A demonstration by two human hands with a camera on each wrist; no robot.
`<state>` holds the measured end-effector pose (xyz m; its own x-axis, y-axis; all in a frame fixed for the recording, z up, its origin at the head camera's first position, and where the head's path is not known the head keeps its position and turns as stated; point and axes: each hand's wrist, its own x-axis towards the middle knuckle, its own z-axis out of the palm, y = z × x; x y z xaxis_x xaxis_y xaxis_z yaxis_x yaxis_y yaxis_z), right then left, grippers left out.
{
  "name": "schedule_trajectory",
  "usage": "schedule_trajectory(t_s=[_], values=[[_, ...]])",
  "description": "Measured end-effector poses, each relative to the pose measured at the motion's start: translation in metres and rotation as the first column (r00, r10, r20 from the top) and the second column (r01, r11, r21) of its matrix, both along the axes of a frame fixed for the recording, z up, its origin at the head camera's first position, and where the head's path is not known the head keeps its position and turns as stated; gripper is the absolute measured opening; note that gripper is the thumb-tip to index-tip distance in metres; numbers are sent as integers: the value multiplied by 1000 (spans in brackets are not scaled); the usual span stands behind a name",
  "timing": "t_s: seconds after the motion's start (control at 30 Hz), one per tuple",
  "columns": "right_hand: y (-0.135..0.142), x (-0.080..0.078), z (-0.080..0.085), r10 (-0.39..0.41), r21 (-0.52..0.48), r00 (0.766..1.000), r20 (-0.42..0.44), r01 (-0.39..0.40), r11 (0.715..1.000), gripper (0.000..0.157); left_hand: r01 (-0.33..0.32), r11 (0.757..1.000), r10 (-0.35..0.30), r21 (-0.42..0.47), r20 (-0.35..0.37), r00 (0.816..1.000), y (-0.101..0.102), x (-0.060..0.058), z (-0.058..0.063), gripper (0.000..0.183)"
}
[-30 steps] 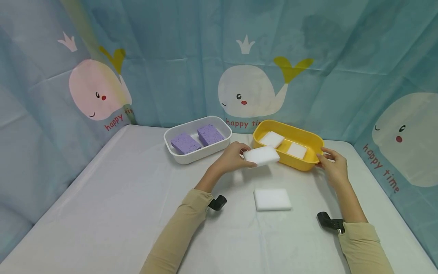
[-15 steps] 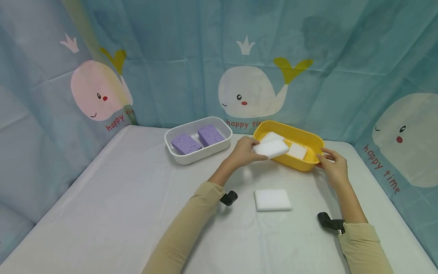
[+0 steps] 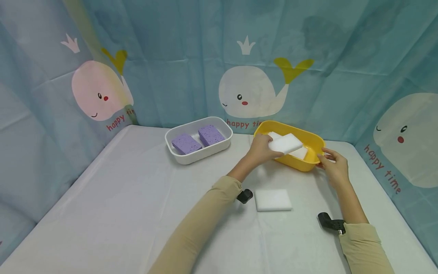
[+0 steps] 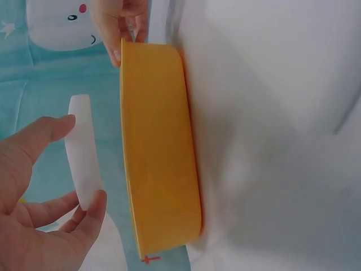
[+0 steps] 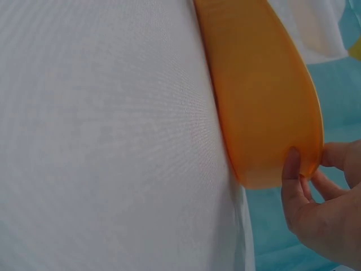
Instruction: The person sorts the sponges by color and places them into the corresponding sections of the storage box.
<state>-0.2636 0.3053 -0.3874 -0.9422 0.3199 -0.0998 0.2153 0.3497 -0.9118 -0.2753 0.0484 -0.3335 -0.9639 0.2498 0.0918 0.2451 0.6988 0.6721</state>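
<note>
My left hand pinches a white sponge between thumb and fingers, above the yellow bin. In the left wrist view the sponge is seen edge-on, raised over the bin's rim. Two more white sponges lie inside the bin, partly hidden behind the held one. At the bin's right end my right hand grips the rim; the right wrist view has its thumb and fingers on either side of the yellow wall.
Another white sponge lies flat on the white table, in front of the bin. To the left, a white bin holds two purple sponges. A blue whale-print curtain hangs behind the table.
My left hand has carried the white sponge rightward, from in front of the yellow bin's left end to over its middle. The right hand has stayed on the rim.
</note>
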Motion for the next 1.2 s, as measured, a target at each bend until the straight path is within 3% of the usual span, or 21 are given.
schedule_trajectory(t_s=[0.2,0.5,0.63,0.87,1.2], values=[[1,0,-1,13,-4,1000,-12,-13,1000,58,-47,995,47,-89,-8,999,19,-2,4,62],[2,-2,-3,12,-6,1000,-23,-12,1000,58,-105,988,107,-116,5,994,38,-10,0,59],[1,-1,-2,11,-5,1000,-29,-11,1000,58,-116,987,116,-111,-6,993,44,-13,-2,54],[1,0,-1,5,7,1000,-17,-5,1000,58,-122,977,123,-177,-6,992,59,-17,-1,43],[2,0,-1,20,-6,999,-44,-21,1000,59,-132,977,132,-169,-14,991,75,-21,-6,41]])
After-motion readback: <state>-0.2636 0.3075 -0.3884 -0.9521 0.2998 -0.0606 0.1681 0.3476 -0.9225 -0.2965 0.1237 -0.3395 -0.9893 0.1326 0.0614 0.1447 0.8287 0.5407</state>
